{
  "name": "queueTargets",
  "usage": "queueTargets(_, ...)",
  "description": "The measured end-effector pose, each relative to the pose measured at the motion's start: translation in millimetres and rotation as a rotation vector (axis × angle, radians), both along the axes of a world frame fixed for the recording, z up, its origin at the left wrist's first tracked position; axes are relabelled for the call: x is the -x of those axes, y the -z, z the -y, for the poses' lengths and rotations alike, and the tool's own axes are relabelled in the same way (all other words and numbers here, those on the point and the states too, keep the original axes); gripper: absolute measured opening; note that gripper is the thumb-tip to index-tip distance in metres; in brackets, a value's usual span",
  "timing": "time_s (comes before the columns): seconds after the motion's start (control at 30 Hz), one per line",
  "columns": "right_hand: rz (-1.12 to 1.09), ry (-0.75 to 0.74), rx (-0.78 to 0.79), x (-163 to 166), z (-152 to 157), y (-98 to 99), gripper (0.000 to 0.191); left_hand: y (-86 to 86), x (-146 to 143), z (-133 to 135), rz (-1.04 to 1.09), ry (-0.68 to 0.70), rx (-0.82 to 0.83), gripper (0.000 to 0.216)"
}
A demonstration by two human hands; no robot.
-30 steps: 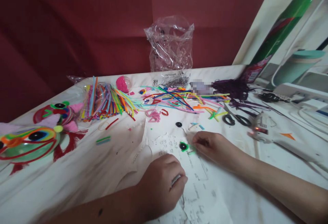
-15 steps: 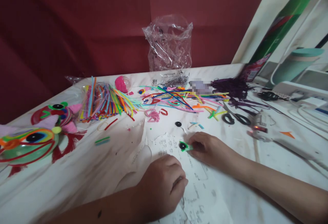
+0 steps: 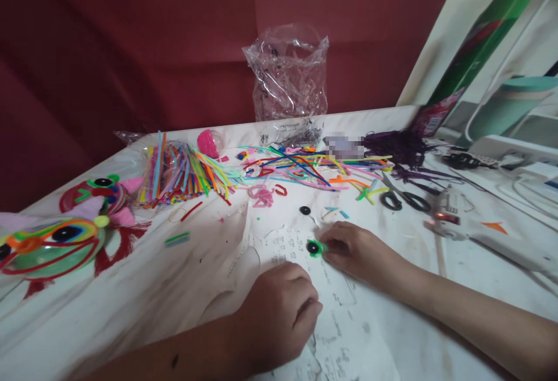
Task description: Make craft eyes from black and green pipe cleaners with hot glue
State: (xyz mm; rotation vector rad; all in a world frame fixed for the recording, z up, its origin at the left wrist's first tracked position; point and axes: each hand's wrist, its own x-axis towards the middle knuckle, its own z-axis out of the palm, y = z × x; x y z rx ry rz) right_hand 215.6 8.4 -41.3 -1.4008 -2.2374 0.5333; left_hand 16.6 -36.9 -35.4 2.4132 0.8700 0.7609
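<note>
My right hand (image 3: 349,248) pinches a small green fuzzy piece, which looks like pipe cleaner, with a black button-like eye (image 3: 313,247) on it. It is low over a sheet of handwritten paper (image 3: 340,323). My left hand (image 3: 283,314) is curled closed at the near part of that paper, and whatever may be in its fingers is hidden. Just beyond my right hand lie a second black eye (image 3: 304,210) and a few short cut pieces (image 3: 344,214) of pipe cleaner.
Pipe cleaners (image 3: 187,175) are bundled at the back left. Black-handled scissors (image 3: 405,198) and a glue gun (image 3: 449,215) with a red light lie right. Two decorated masks or faces (image 3: 56,253) sit left. A clear plastic bag (image 3: 292,73) stands at the back.
The view has shifted slightly. Both hands keep nearly the same places, and the green piece with the black eye stays in my right hand's pinch.
</note>
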Motion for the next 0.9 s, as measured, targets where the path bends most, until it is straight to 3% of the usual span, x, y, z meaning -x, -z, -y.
queueTargets(0.43,-0.065,-0.044,-0.018,2.7,-1.1,2.1,0.027,0.4,-0.7,-1.1,-0.007,0.006,-0.001,0.012)
queueTargets(0.67,-0.115,0.017,0.028,-0.2,0.0,5.4,0.021,0.1,0.7,-0.2,-0.014,0.01,-0.005,0.011)
queueTargets(0.9,-0.108,-0.024,-0.019,5.0,0.4,2.7,0.026,-0.1,0.2,-0.2,-0.019,0.005,0.0,0.01)
